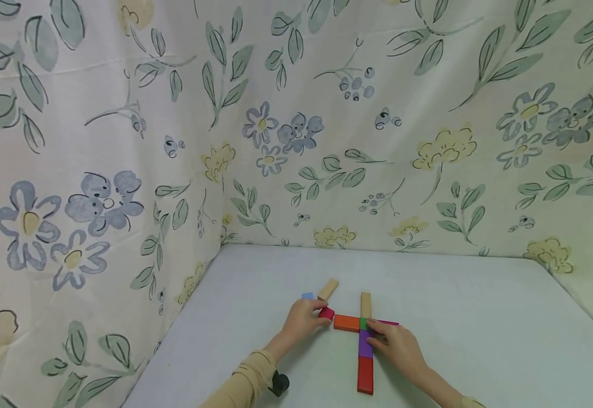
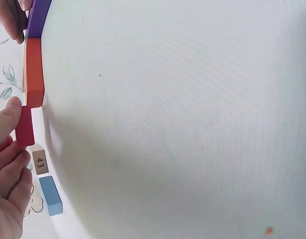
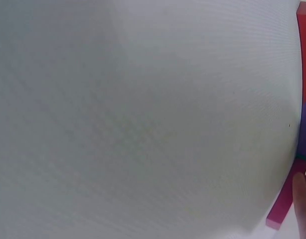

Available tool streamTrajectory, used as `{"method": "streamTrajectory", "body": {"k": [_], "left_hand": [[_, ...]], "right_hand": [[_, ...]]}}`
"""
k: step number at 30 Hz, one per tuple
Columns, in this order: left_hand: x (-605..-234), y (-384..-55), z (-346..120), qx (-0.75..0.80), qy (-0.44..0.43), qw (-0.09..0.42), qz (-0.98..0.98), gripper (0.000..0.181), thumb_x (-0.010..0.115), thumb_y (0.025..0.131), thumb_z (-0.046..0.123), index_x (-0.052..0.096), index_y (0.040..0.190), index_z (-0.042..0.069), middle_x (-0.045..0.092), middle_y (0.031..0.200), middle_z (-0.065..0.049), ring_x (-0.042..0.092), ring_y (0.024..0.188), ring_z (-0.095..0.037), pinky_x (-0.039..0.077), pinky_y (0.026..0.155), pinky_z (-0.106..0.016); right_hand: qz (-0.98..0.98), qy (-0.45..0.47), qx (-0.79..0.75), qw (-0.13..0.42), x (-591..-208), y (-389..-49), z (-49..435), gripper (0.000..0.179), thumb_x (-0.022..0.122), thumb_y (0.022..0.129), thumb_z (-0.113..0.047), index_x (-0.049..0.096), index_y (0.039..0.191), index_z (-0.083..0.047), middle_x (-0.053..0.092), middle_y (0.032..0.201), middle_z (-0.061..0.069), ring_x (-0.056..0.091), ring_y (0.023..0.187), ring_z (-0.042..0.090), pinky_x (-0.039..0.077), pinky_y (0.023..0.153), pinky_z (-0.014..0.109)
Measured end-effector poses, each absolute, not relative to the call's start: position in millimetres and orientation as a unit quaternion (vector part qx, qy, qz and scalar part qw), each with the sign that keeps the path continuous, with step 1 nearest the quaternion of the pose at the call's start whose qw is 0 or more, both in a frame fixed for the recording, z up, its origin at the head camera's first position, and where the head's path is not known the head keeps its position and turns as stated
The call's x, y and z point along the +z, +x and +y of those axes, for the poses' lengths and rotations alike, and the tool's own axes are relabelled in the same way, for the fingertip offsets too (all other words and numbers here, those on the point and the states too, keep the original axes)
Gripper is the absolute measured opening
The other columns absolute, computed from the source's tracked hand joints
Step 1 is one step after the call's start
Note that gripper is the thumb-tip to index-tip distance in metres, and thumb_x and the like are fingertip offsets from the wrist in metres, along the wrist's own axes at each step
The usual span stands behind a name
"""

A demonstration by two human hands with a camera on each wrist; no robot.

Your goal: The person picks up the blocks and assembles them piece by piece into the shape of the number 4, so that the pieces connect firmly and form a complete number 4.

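Wooden blocks form a cross on the table. A small green block (image 1: 363, 323) is its centre, with an orange block (image 1: 346, 323) to the left, a magenta block (image 3: 284, 201) to the right and a plain wood block (image 1: 366, 305) beyond. Nearer lie a purple block (image 1: 365, 343) and then a red block (image 1: 365, 375). My left hand (image 1: 301, 321) pinches a crimson block (image 2: 25, 127) between thumb and fingers, just off the orange block's left end. With its fingertips at the green and purple blocks, my right hand (image 1: 402, 348) rests beside the cross; its thumb is partly hidden.
Behind the left hand lie a blue block (image 2: 51, 195) and a loose wood block (image 1: 329, 289), whose end reads 43 in the left wrist view. A black object (image 1: 278, 383) shows by the left sleeve. Floral cloth (image 1: 357, 130) hangs behind the white table (image 1: 459, 294).
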State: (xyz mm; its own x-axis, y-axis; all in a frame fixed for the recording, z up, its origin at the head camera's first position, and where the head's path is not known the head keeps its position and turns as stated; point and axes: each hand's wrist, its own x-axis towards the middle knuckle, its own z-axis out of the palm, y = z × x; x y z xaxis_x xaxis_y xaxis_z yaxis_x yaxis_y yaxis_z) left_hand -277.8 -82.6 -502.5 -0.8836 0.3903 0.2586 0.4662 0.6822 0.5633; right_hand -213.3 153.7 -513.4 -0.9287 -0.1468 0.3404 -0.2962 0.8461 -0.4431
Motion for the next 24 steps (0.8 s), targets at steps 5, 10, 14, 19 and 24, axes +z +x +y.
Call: {"method": "streamTrajectory", "body": {"k": [5,10,14,19,24], "left_hand": [[-503,-278,-82,-0.317,-0.234,0.066,-0.917,0.039,0.08,0.075,0.021,0.071,0.109,0.004,0.072,0.108,-0.005,0.067,0.095,-0.018,0.053,0.08,-0.027],[-506,-278,-82,-0.307,-0.241,0.079,-0.917,0.037,0.08,0.075,0.02,0.072,0.108,0.003,0.073,0.105,-0.006,0.067,0.093,-0.018,0.053,0.077,-0.026],[-509,-279,-81,-0.307,-0.239,0.075,-0.918,0.036,0.08,0.075,0.02,0.072,0.106,0.003,0.073,0.103,-0.006,0.067,0.092,-0.016,0.052,0.075,-0.023],[-512,-280,-80,-0.312,-0.236,0.068,-0.918,0.036,0.08,0.075,0.02,0.072,0.106,0.003,0.073,0.103,-0.006,0.066,0.091,-0.014,0.05,0.072,-0.02],[-513,-280,-79,-0.307,-0.238,0.075,-0.918,0.037,0.081,0.074,0.02,0.072,0.105,0.003,0.074,0.102,-0.006,0.065,0.088,-0.012,0.049,0.07,-0.019]], "right_hand": [[-0.949,0.117,0.253,0.147,-513,-213,154,0.035,0.08,0.073,-0.02,0.074,0.106,-0.012,0.074,0.104,0.003,0.07,0.088,0.019,0.054,0.069,0.032],[-0.95,0.114,0.256,0.139,-514,-214,154,0.035,0.08,0.074,-0.02,0.073,0.107,-0.012,0.073,0.105,0.003,0.07,0.089,0.018,0.054,0.07,0.031],[-0.95,0.115,0.255,0.138,-515,-215,155,0.035,0.079,0.074,-0.02,0.073,0.107,-0.012,0.073,0.105,0.003,0.07,0.09,0.019,0.054,0.07,0.033],[-0.951,0.11,0.256,0.136,-516,-216,155,0.035,0.08,0.074,-0.02,0.073,0.108,-0.013,0.073,0.105,0.003,0.07,0.09,0.018,0.054,0.071,0.034],[-0.952,0.109,0.256,0.13,-516,-215,155,0.036,0.079,0.074,-0.021,0.073,0.108,-0.012,0.073,0.107,0.003,0.07,0.091,0.019,0.054,0.072,0.034]]}}
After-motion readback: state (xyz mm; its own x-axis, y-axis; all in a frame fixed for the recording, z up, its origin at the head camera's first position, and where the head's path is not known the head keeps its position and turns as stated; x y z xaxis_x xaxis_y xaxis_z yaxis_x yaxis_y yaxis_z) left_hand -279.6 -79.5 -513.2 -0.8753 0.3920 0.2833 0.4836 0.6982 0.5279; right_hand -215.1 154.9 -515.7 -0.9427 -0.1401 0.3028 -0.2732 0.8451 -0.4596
